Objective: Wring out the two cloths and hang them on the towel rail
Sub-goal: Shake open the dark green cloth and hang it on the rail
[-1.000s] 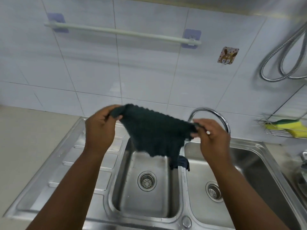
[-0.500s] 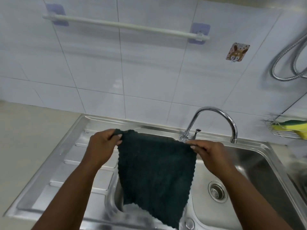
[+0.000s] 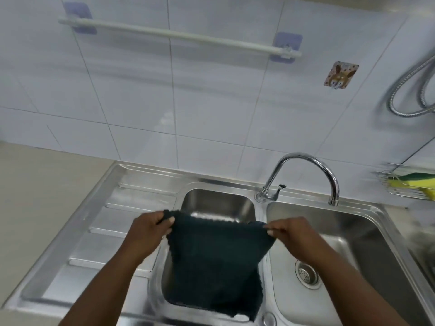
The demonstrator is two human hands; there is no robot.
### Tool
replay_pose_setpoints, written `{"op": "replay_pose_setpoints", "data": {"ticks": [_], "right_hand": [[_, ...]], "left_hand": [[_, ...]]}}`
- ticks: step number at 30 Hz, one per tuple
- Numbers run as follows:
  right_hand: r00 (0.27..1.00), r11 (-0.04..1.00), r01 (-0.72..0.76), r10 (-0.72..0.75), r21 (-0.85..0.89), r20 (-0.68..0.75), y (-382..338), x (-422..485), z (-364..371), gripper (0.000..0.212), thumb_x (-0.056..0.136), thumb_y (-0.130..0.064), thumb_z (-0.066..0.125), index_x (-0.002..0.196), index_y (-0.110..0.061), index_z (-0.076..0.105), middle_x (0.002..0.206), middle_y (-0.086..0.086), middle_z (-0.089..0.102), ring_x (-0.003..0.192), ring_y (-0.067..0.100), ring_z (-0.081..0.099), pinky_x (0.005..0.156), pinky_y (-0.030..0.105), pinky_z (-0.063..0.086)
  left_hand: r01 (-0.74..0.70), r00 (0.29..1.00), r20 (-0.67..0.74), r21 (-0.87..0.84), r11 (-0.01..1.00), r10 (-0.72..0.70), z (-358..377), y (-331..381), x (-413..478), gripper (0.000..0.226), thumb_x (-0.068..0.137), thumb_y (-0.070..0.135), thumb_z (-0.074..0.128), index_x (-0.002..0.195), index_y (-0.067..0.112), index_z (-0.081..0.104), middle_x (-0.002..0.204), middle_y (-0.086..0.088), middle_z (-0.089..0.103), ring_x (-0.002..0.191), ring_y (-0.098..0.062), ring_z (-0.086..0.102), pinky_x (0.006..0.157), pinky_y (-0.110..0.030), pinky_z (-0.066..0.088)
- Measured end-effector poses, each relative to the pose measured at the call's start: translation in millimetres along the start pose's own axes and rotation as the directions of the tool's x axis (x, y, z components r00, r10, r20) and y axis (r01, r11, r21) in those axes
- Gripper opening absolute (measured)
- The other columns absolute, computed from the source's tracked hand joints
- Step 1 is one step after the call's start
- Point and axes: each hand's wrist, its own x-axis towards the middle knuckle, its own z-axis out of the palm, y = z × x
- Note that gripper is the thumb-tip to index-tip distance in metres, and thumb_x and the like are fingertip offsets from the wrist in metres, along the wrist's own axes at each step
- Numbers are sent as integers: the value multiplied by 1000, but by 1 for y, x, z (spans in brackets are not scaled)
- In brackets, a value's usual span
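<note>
A dark green cloth [image 3: 216, 262] hangs spread flat over the small left sink basin [image 3: 219, 203]. My left hand [image 3: 150, 231] pinches its upper left corner and my right hand [image 3: 292, 234] pinches its upper right corner. The white towel rail [image 3: 179, 35] runs across the tiled wall high above, with nothing on it. A second cloth is not visible; the held cloth hides most of the left basin.
A chrome tap [image 3: 313, 170] arches over the divider toward the right basin [image 3: 362, 234]. The ribbed drainboard [image 3: 103, 231] lies left. A wire rack with a yellow-green sponge [image 3: 409, 182] hangs at the right, under a metal shower hose [image 3: 409, 90].
The cloth has gone from bunched between my hands to fully spread and hanging. My hands have dropped lower, over the sink, and the view has tilted up toward the rail.
</note>
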Motion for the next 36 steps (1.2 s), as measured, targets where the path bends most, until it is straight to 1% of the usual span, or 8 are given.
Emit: {"op": "replay_pose_setpoints", "data": {"ticks": [5, 8, 10, 13, 15, 20, 27, 36], "right_hand": [[903, 970, 150, -54, 194, -427, -39, 6, -50, 28, 89, -10, 66, 106, -32, 72, 103, -14, 70, 97, -2, 63, 90, 14, 48], [604, 960, 277, -206, -39, -770, -62, -6, -65, 24, 90, -9, 63, 110, -17, 73, 121, 0, 67, 116, 11, 59, 102, 22, 43], [565, 956, 236, -280, -174, -776, -64, -9, -56, 25, 89, -7, 63, 111, -14, 72, 124, 8, 65, 118, 20, 58, 101, 24, 43], [974, 959, 73, -128, -275, -188, -40, -1, -25, 22, 89, -15, 66, 106, -28, 74, 105, 4, 75, 94, 22, 69, 79, 20, 47], [999, 985, -28, 24, -173, -27, -28, 0, -10, 21, 92, -18, 61, 101, -30, 75, 92, -2, 77, 79, 15, 68, 67, 18, 45], [978, 998, -41, 51, 53, -200, -35, 8, -20, 19, 92, -17, 62, 96, -29, 75, 85, -12, 73, 71, 0, 60, 63, -2, 36], [988, 993, -3, -16, 122, 151, -46, 24, -58, 16, 81, -16, 69, 90, -29, 69, 85, -10, 70, 79, 0, 63, 72, 22, 52], [813, 969, -69, -83, -238, -577, -117, 95, -132, 4, 84, -38, 68, 80, -37, 69, 65, -11, 52, 53, 13, 54, 47, 25, 40]], "left_hand": [[-245, 907, -385, -146, 958, 173, -29, 49, -7, 17, 93, 25, 60, 102, 15, 71, 94, -11, 74, 88, -29, 69, 89, -45, 54], [-571, 574, -684, 59, 819, 450, -39, 74, -37, 17, 95, 15, 56, 103, 8, 69, 85, -10, 71, 79, -16, 66, 74, -21, 49], [-586, 459, -675, 260, 768, 579, -33, 67, -40, 19, 95, 11, 55, 105, 3, 69, 92, -3, 69, 84, -7, 65, 78, -13, 46], [-300, 897, -294, 144, 943, 330, -19, 25, -10, 14, 93, 17, 59, 91, 14, 72, 87, -3, 73, 83, -26, 71, 78, -27, 51], [-79, 992, -99, -2, 997, 78, -14, 5, -2, 10, 92, 17, 61, 88, 20, 70, 90, -10, 75, 79, -23, 72, 78, -33, 56], [-117, 987, -124, -100, 988, 104, -21, 10, -3, 11, 93, 23, 59, 99, 29, 67, 92, 8, 73, 79, -7, 72, 73, -18, 50], [-177, 957, -261, -193, 965, 123, -61, 19, 11, 18, 90, 19, 65, 92, 32, 77, 84, 7, 78, 76, -15, 74, 84, -44, 57], [-313, 813, -539, -85, 946, 221, -145, 87, 48, 5, 85, 27, 71, 83, 24, 74, 77, 0, 69, 74, -20, 63, 73, -37, 50]]}}
